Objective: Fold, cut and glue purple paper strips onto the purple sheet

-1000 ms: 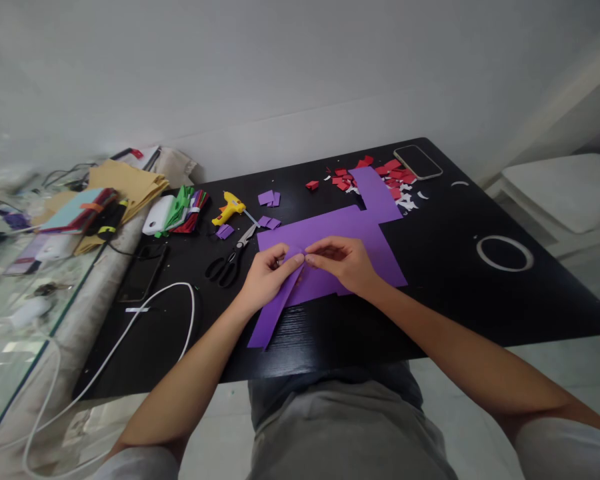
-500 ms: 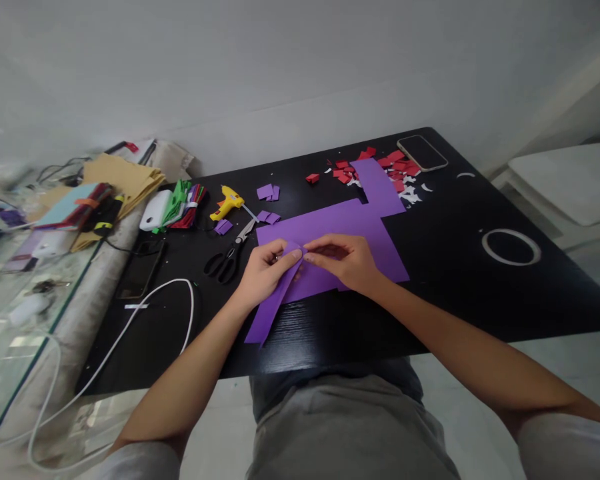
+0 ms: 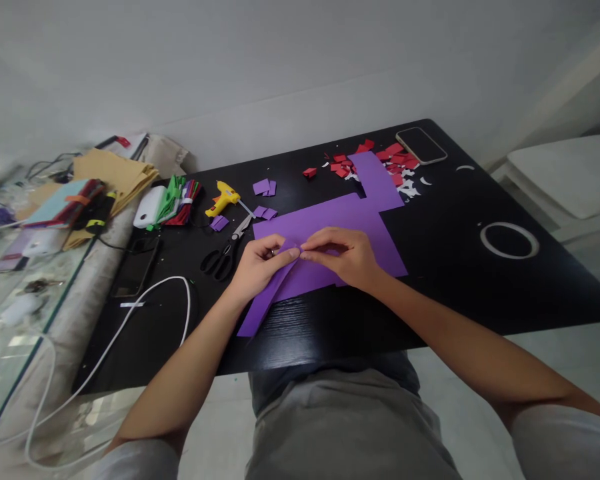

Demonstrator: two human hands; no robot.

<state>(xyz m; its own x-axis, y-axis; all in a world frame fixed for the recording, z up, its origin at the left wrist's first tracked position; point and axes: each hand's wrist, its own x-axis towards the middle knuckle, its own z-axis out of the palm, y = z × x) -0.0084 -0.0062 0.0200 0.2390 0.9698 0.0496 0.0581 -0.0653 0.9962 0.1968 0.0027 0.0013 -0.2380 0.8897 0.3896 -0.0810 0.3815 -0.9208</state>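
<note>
purple strip (image 3: 263, 305), creased along its length, is gripped at its upper end by both hands. left hand (image 3: 256, 268): thumb pressed flat on top, other fingers curled around and under, so the strip is clamped between them. right hand (image 3: 349, 257): tips of thumb and forefinger pinching at that same upper end, just touching the left thumb tip; the remaining fingers are bent close together. whether some smaller piece sits in this pinch, cannot tell.

strip's position: upper end over the left part of the large purple sheet (image 3: 375, 243), lower end slanting past the sheet's near left corner, over the black table (image 3: 460, 287).

left of the sheet, just beside it: scissors (image 3: 222, 259), black handles toward the person, blades pointing away. beyond the sheet's far left corner: small purple pieces (image 3: 261, 187) in loose groups, and a yellow glue gun (image 3: 223, 199).

at the sheet's far right corner: a purple offcut (image 3: 380, 183), partly over red scraps (image 3: 395, 153); white scraps (image 3: 408, 188) near these.

farther out, well right of the sheet: a white ring (image 3: 535, 245) lying flat. well left of the sheet: a dark phone (image 3: 136, 269) and a looped white cable (image 3: 189, 303).
</note>
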